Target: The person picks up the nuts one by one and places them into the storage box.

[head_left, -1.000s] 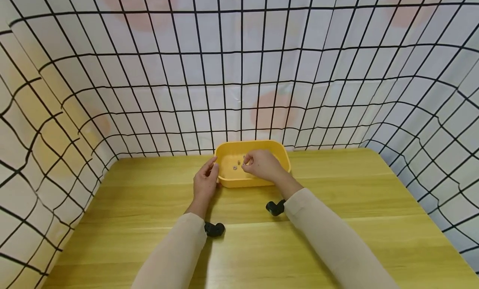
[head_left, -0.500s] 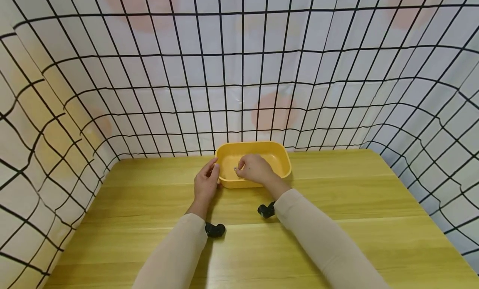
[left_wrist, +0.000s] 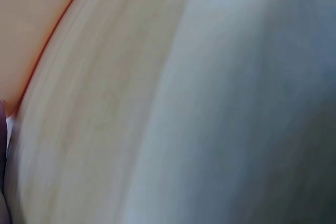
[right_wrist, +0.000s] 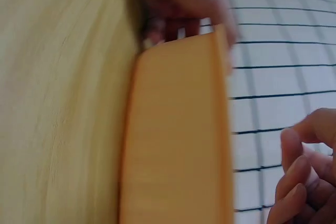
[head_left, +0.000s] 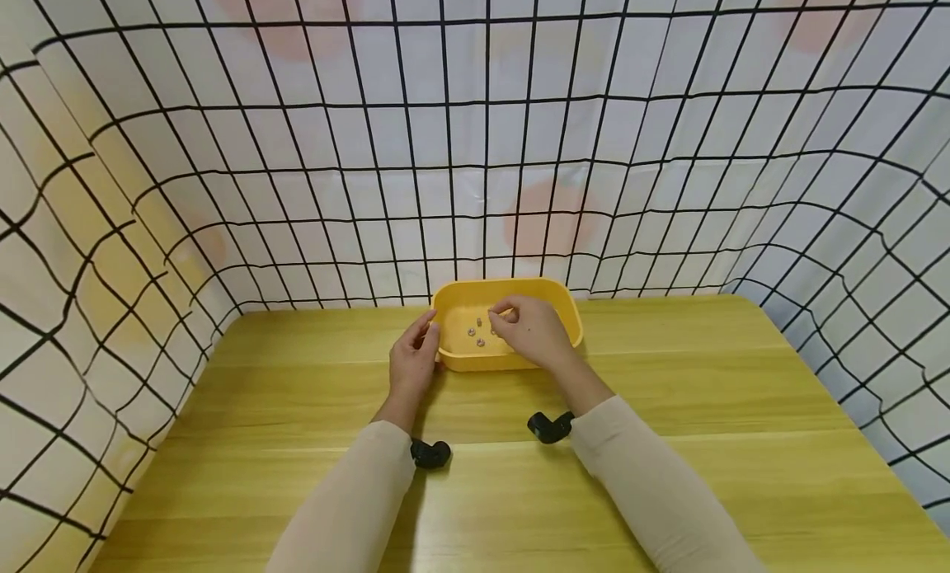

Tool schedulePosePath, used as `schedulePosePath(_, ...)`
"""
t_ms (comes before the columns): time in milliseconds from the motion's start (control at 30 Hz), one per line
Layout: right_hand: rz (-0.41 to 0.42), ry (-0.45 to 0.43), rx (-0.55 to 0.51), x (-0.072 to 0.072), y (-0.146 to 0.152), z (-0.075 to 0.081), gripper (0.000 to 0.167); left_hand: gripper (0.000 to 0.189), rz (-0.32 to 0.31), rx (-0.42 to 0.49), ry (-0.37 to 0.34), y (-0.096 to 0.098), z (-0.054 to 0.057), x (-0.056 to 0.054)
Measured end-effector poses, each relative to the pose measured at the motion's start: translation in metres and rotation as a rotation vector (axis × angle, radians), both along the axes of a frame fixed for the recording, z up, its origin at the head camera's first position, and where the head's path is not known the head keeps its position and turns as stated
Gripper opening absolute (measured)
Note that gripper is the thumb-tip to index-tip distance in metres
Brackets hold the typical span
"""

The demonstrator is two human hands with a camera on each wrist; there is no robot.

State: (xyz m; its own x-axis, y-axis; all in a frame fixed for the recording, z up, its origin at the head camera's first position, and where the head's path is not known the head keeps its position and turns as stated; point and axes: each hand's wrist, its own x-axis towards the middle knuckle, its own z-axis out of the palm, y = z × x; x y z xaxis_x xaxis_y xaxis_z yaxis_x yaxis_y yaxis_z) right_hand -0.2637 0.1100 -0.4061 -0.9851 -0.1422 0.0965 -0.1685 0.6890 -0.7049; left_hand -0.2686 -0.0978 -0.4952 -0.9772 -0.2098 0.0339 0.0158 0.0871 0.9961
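A yellow tray [head_left: 512,363] sits at the back of the table, and its long side wall [right_wrist: 178,140] fills the middle of the right wrist view. Several small shiny pieces lie on its floor, among them a ring-like one resembling a nut [head_left: 471,332] and another such nut [head_left: 481,342]. My left hand [head_left: 414,363] rests against the tray's left end, fingers loosely bent at the rim. Above the tray floor is my right hand [head_left: 530,330], with bent fingers and the thumb and index tips close together. Whether anything small is between those tips is unclear.
Black wire mesh [head_left: 486,136] in front of pale cloth surrounds the wooden table [head_left: 505,490] at the back and sides. A black wrist camera [head_left: 430,454] is on the left wrist and another black camera [head_left: 551,427] on the right.
My right hand dipped left and down over the small pieces, then moved back right and up. A nut now shows near the tray's front, where none showed earlier. The left hand stays put.
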Motion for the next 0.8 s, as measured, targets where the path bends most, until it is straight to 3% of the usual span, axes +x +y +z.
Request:
schedulePosePath(100,-0.042,0.016,-0.138,0.021,0.013,0.006,0.022,0.035,-0.008,-0.008,-0.006,-0.001,0.000,0.001)
schedulePosePath(200,-0.027,0.001,-0.220,0.044,0.023,0.006,0.017,0.036,-0.016,-0.020,-0.010,-0.002,0.000,0.003)
schedulePosePath(333,0.060,-0.074,-0.229,0.073,0.032,-0.002,0.015,0.037,-0.015,-0.032,-0.006,-0.005,-0.002,0.006)
schedulePosePath(433,0.077,-0.102,-0.198,0.086,0.040,-0.009,0.016,0.038,-0.013,-0.028,0.005,-0.006,-0.004,0.007)
schedulePosePath(533,0.056,-0.090,-0.164,0.089,0.052,-0.012,0.017,0.040,-0.008,-0.022,0.026,-0.006,-0.004,0.008)
schedulePosePath(633,0.028,-0.048,-0.119,0.083,0.068,-0.011,0.017,0.044,-0.012,-0.029,0.043,-0.007,-0.003,0.009)
schedulePosePath(800,-0.038,0.074,0.128,0.061,0.102,-0.001,0.021,0.057,-0.055,-0.058,0.002,-0.016,0.003,0.008)
